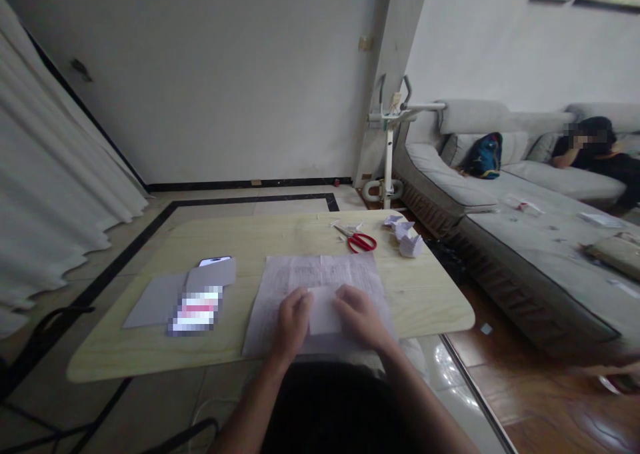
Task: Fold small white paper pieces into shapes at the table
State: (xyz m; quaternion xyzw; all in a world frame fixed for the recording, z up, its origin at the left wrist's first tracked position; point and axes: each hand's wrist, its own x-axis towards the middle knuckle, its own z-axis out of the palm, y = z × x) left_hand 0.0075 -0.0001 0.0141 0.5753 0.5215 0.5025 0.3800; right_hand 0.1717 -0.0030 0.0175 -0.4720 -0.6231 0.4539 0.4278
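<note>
Because the left hand (291,321) and right hand (361,315) both grip the white paper (324,313), uneven pulling could crease it

Blue backpack (489,155) on the grey sofa (545,251), white exercise machine (389,157) beside it, pale curtain (57,174) far left.

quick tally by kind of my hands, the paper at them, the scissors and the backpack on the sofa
Hands: 2, left hand and right hand
Small white paper: 1
Large sheet beneath: 1
Red-handled scissors: 1
Backpack: 1
Total: 6
</note>
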